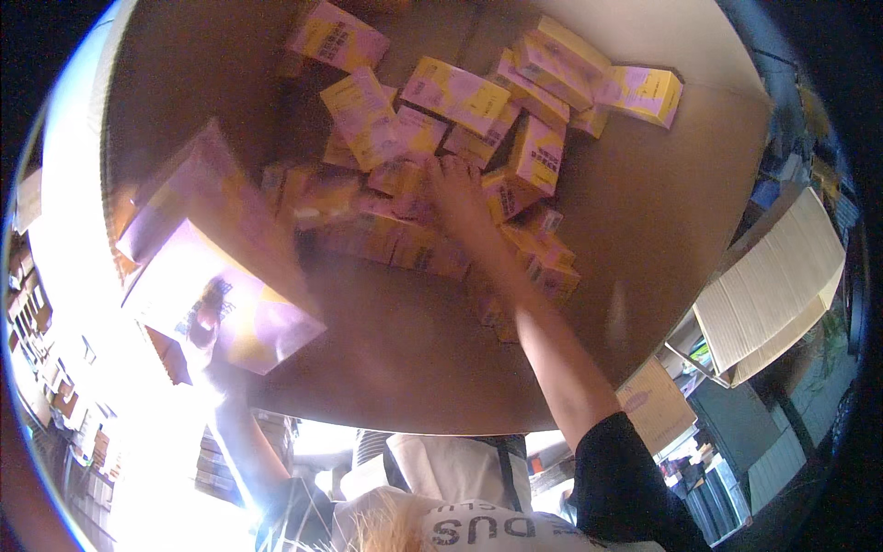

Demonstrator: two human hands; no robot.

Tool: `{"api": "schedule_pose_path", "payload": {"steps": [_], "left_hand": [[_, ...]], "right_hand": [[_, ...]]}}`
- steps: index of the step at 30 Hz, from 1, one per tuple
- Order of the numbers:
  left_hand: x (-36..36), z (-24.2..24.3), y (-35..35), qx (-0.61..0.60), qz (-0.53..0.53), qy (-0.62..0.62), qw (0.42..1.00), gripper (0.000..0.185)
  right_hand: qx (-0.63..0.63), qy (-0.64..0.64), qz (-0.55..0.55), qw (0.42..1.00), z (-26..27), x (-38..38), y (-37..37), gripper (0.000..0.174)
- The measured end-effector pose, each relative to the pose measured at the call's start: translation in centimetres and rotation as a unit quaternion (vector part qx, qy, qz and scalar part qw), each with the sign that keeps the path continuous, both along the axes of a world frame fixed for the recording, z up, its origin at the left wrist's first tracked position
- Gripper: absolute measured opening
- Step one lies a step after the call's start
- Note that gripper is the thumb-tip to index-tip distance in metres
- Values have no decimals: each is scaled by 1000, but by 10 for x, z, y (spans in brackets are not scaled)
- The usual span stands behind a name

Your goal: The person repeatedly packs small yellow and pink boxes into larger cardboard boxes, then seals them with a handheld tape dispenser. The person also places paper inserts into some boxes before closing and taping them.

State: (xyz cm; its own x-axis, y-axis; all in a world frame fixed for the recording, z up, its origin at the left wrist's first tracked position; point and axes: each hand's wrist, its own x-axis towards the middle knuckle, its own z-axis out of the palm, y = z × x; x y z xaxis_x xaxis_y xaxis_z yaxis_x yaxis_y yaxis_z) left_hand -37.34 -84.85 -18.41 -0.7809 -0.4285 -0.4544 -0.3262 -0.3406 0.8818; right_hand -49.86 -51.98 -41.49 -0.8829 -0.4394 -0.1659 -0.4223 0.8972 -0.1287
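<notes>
My left hand [205,345] grips a pink-and-yellow printed carton [241,314] at the left side, its thumb lying on the brightly lit printed face. A darker pink-and-yellow surface [207,193] rises behind that face; whether it belongs to the same carton or a second one I cannot tell. Deep inside a large cardboard box [414,366], my right hand [455,190] reaches among small pink-and-yellow boxes [455,93]. Its fingertips touch or lie close to a box [400,176]; glare and shadow hide whether it grips one. Several boxes lie jumbled, others sit in a row [414,248].
The big box's right wall [717,152] curves around the pile. Outside it, at right, are an opened cardboard carton [772,290] and another brown carton [655,403]. Strong light washes out the left side, where shelving with goods [83,428] shows.
</notes>
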Motion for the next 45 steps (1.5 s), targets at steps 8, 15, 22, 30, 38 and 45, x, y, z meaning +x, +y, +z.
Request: {"api": "schedule_pose_path", "payload": {"steps": [8, 15, 22, 30, 38, 45], "left_hand": [[-12, 1, 17, -35, 23, -87, 995, 81], [-9, -7, 11, -2, 11, -73, 997, 76], [-5, -11, 8, 11, -8, -60, 998, 74], [-15, -9, 17, -40, 9, -96, 995, 75], [-17, -6, 15, -49, -5, -85, 995, 82], [-9, -14, 6, -49, 21, -97, 994, 79]], "right_hand": [[-265, -135, -515, 804, 134, 58, 70, 57], [-332, -130, -635, 686, 148, 116, 125, 64], [-160, -233, -538, 794, 134, 152, 89, 109], [13, -164, -680, 715, 95, 106, 49, 125], [42, -113, -630, 767, 79, 123, 72, 96], [-386, -327, -544, 670, 117, 88, 86, 81]]}}
